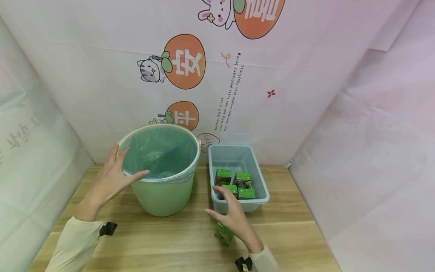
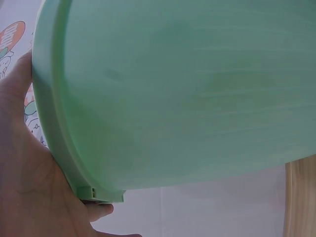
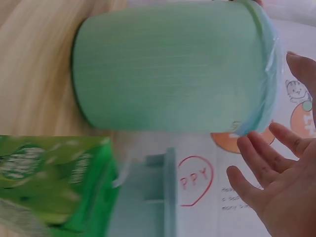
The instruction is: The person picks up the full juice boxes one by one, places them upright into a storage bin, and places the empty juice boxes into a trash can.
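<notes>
A light green bin (image 1: 163, 198) lined with a translucent blue-green bag (image 1: 159, 151) stands on the left half of the table. At its left rim is my left hand (image 1: 110, 175), thumb and fingers spread; in the left wrist view it lies along the rim. Whether it bears on the rim, I cannot tell. My right hand (image 1: 234, 215) hovers before a pale blue basin (image 1: 256, 172), fingers apart and holding nothing. Below that hand, a green printed packet (image 1: 223, 234) is on the table, partly hidden; it looms close in the right wrist view.
Inside the basin sit several green-topped packs (image 1: 223, 176). The wood-grain table (image 1: 163, 241) is bounded by a printed white backdrop (image 1: 112, 75) behind and white sheets at both sides. Bin and basin stand close to the backdrop, a narrow gap between them.
</notes>
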Available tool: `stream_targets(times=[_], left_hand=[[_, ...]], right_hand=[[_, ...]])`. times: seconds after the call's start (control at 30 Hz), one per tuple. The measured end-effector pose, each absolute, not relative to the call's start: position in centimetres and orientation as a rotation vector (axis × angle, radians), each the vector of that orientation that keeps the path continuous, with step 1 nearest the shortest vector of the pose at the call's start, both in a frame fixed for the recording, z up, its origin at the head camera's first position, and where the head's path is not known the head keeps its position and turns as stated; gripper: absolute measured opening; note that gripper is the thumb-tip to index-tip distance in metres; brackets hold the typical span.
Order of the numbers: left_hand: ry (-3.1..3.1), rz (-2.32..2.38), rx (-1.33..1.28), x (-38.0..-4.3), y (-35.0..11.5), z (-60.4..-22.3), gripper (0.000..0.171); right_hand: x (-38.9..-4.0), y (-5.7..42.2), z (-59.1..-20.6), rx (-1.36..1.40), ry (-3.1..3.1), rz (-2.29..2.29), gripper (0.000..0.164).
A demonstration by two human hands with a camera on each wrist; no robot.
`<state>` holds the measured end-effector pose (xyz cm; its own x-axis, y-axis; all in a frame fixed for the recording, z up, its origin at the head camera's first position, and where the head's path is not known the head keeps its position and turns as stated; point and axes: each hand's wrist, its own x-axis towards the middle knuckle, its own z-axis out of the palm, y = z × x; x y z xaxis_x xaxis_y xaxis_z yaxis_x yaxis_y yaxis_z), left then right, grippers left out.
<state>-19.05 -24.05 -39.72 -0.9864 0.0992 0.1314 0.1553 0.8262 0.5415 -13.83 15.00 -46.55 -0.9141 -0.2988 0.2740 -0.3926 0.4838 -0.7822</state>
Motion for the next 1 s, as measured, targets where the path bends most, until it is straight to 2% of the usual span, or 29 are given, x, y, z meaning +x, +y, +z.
stream_targets(times=[0.57,1.0], left_hand=[[-2.906,-0.875,-0.201,-18.9,-23.8,-39.4,0.117],[-2.915,-0.860,-0.190,-18.8,-23.8,-39.5,0.117]], right_hand=[[-12.1,17.5,-51.3,0.460,-2.650,1.413,0.070],[-11.2,18.8,-54.8,0.464,-2.664,1.384,0.072]])
